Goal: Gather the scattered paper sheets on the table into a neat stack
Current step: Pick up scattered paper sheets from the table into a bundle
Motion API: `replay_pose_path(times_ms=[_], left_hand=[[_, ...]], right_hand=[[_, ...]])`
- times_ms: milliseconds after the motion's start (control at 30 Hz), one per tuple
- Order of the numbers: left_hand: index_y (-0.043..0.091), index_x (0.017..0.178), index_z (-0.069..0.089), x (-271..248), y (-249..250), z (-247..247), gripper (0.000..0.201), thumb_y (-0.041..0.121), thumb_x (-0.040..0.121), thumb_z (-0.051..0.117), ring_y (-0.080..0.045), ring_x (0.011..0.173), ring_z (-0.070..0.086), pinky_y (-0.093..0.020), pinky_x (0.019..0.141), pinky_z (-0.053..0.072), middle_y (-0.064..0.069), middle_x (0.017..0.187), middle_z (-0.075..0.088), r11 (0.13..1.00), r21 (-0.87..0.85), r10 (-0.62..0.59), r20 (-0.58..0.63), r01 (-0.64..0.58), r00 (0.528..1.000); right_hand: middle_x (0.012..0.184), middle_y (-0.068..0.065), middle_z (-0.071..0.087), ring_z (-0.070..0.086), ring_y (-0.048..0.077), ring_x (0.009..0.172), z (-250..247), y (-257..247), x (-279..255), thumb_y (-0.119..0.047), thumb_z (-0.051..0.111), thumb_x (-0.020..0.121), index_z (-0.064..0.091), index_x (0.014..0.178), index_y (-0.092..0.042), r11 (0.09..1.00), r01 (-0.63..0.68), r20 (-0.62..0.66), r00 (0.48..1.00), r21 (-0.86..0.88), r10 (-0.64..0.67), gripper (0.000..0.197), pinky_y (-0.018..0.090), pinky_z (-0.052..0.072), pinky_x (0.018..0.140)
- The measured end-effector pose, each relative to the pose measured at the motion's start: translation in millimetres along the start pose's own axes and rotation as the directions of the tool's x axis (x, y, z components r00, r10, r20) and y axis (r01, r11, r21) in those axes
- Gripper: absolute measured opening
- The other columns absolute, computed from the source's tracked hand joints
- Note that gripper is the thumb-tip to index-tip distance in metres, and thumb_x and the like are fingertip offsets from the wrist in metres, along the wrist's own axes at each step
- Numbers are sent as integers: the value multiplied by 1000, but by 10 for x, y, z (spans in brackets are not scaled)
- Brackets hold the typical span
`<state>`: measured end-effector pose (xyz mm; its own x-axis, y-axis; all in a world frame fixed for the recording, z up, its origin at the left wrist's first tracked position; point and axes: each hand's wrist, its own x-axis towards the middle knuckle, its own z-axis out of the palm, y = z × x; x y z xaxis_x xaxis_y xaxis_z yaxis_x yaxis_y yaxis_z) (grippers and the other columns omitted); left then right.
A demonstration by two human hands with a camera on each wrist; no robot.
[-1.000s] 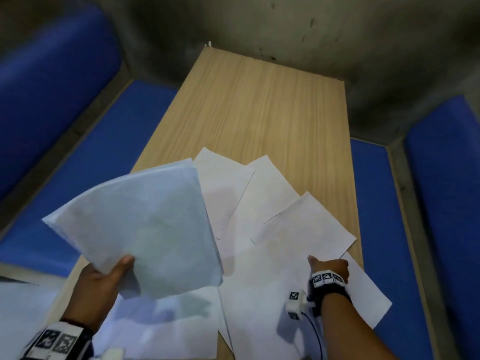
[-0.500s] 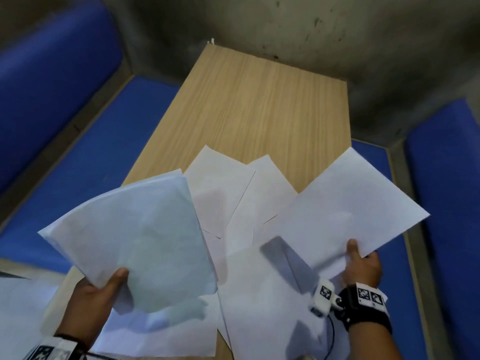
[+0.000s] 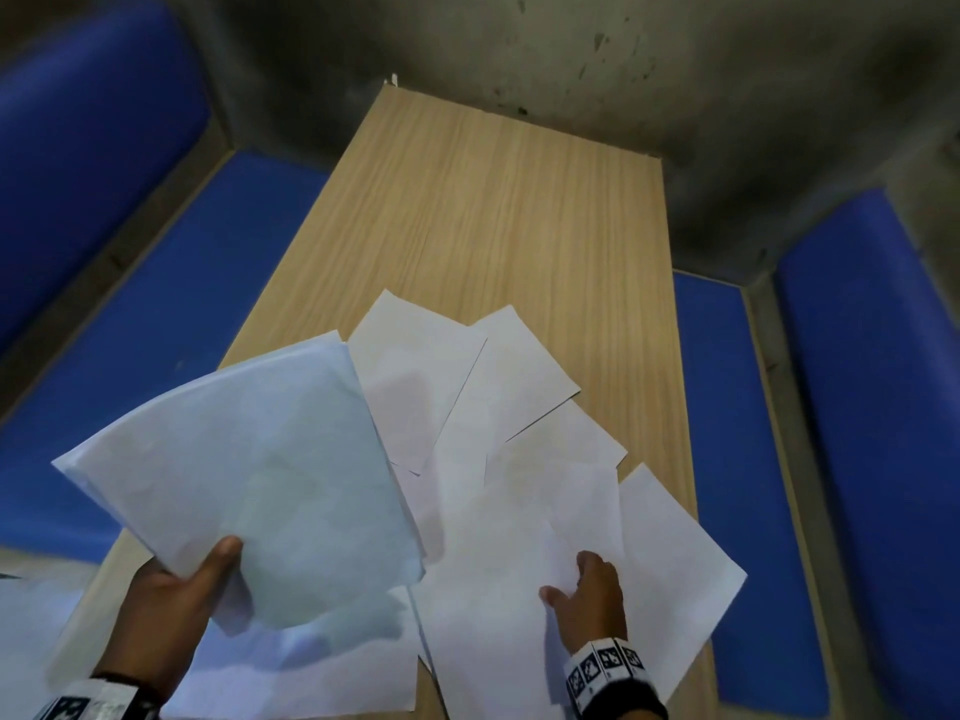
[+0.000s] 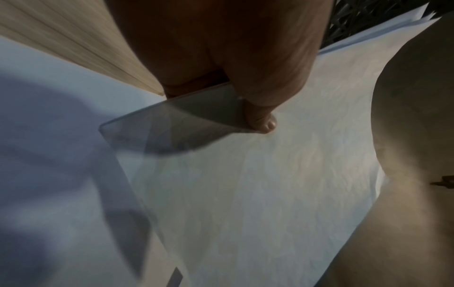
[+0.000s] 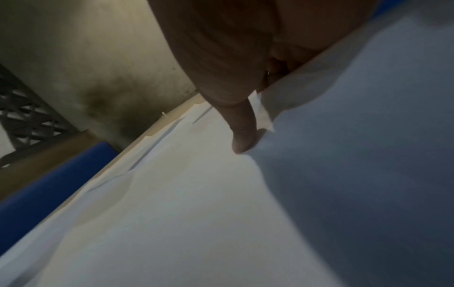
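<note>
- While the left hand (image 3: 156,610) holds a gathered bundle of sheets (image 3: 249,475) clear of the bench (image 3: 493,210), thumb on top and fingers curled beneath, the task appears partly done.
- The bundle is uneven: its edges fan at the far left corner, so squaring remains.
- Loose sheets (image 3: 467,407) lie overlapped on the near half of the bench, several fanned toward the far right; one more lies under the bundle at the near edge.
- The right hand (image 3: 587,600) rests on the loose sheets, near right, thumb spread and pressing the paper; the wrist view shows the paper ruffled at a fingertip, and whether the fingers pinch a sheet cannot be told.
- The bundle's long axis runs from near right to far left, tilted upward away from the holder.
- The far loose sheets point their long axes toward the far end, slightly splayed.
</note>
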<state>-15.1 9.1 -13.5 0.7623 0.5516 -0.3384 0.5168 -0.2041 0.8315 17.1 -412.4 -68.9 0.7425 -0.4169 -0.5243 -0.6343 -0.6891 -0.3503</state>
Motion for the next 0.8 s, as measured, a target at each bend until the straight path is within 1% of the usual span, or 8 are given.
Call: replay_pose_path(times_ms=[100, 167, 267, 367, 467, 533, 700, 800], left_hand=[[-6, 81, 70, 4, -38, -2, 70, 63, 74, 64, -38, 72, 72, -51, 81, 57, -21, 73, 74, 999, 33, 8, 20, -8, 1000], [-6, 82, 71, -10, -28, 8, 72, 66, 71, 66, -38, 73, 72, -52, 82, 57, -21, 73, 73, 1000, 28, 5, 13, -6, 1000], [-6, 76, 71, -42, -1, 27, 77, 70, 71, 66, -36, 73, 71, -50, 84, 55, -20, 71, 73, 999, 36, -3, 45, 2, 999], [-7, 73, 71, -71, 3, 25, 77, 69, 69, 61, -35, 73, 72, -48, 84, 55, -20, 70, 73, 999, 34, -15, 33, 14, 999], [-7, 71, 71, -101, -1, 42, 76, 69, 71, 63, -34, 73, 72, -47, 82, 56, -20, 69, 73, 1000, 27, -14, 59, 13, 998], [-7, 74, 72, -136, 61, 72, 67, 60, 76, 70, -34, 76, 72, -46, 83, 55, -20, 72, 74, 999, 27, -21, 58, 19, 998], [-9, 96, 71, -213, 249, 143, 32, 22, 90, 69, -35, 92, 67, -41, 86, 47, -25, 90, 71, 999, 14, -38, 55, 37, 998], [-7, 105, 70, -220, 278, 166, 32, 21, 89, 70, -35, 97, 66, -43, 89, 47, -25, 97, 70, 999, 23, -49, 44, 48, 998]], right_hand=[[105, 1, 57, 56, 24, 107, -48, -43, 9, -29, 78, 77, 62, 95, -22, 998, -15, -61, 998, -66, 11, 25, 36, 50, 88], [90, 2, 63, 63, 28, 93, -111, -47, 33, -24, 73, 79, 56, 76, -22, 996, -69, -15, 997, 53, 69, 18, 36, 53, 83], [103, 11, 65, 63, 33, 103, -209, -18, 93, -9, 72, 81, 60, 94, -12, 954, -144, -7, 988, 265, 151, 18, 31, 50, 87], [135, 19, 54, 56, 32, 118, -329, 20, 92, -2, 72, 82, 50, 130, -3, 895, -217, -50, 965, 389, 256, 53, 36, 44, 100], [137, 22, 52, 55, 34, 118, -386, 75, 87, -3, 74, 81, 41, 139, 1, 857, -288, -69, 935, 427, 349, 66, 38, 41, 104], [135, 22, 54, 54, 37, 121, -384, 106, 85, -5, 76, 80, 44, 137, -1, 842, -321, -58, 922, 434, 382, 65, 41, 43, 103], [93, 15, 67, 59, 30, 80, -419, 196, 117, -8, 76, 78, 63, 90, -4, 861, -318, -64, 926, 396, 371, 19, 32, 52, 76], [101, 19, 65, 52, 27, 81, -523, 301, 125, -8, 73, 82, 61, 102, -1, 834, -324, -103, 907, 447, 408, 24, 31, 45, 77]])
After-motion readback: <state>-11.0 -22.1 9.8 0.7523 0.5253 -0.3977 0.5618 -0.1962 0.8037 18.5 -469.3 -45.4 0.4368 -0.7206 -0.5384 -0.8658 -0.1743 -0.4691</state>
